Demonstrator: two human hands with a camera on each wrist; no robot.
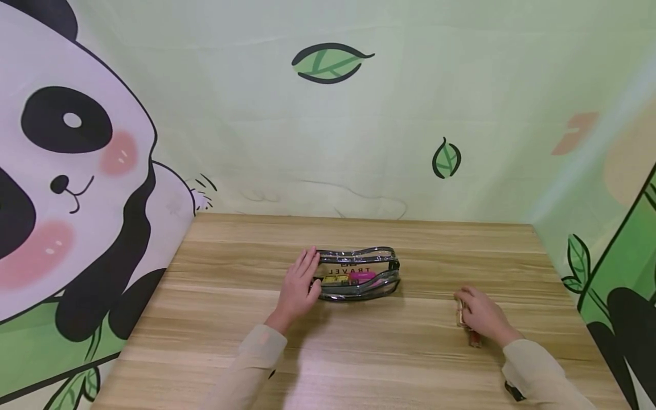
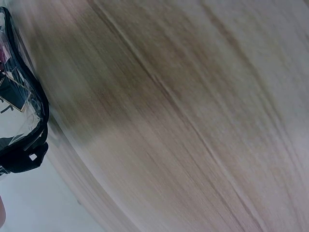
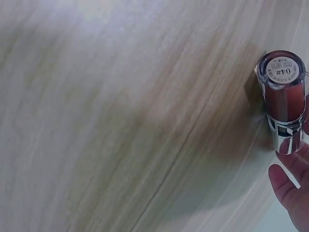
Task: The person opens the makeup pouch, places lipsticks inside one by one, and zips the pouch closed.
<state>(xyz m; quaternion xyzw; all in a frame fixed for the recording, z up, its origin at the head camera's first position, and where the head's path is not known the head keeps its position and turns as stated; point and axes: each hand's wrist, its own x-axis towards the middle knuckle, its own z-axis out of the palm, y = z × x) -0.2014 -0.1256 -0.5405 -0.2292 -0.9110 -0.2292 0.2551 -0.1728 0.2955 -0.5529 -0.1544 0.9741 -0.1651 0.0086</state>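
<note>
A clear travel pouch (image 1: pixel 381 259) with black piping stands on the table, its printed lettering reading backwards in the head view. Through its plastic show a yellow item (image 1: pixel 335 279) and a bright pink item (image 1: pixel 363 276). My left hand (image 1: pixel 296 293) holds the pouch's left end, fingers at the far upper edge and thumb at the near side. Off to the right, my right hand (image 1: pixel 484 315) grips a lip gloss tube (image 3: pixel 285 101) with a reddish-brown body and a shiny metallic cap. Its round end label, marked 04#, faces the right wrist camera.
The wood-grain table (image 1: pixel 389 353) reaches back to a pale green wall cloth (image 1: pixel 246 114). A panda is printed large on the cloth at the left, and more printed plants show at the right. In the left wrist view the pouch's black corner tab (image 2: pixel 24 159) sticks out.
</note>
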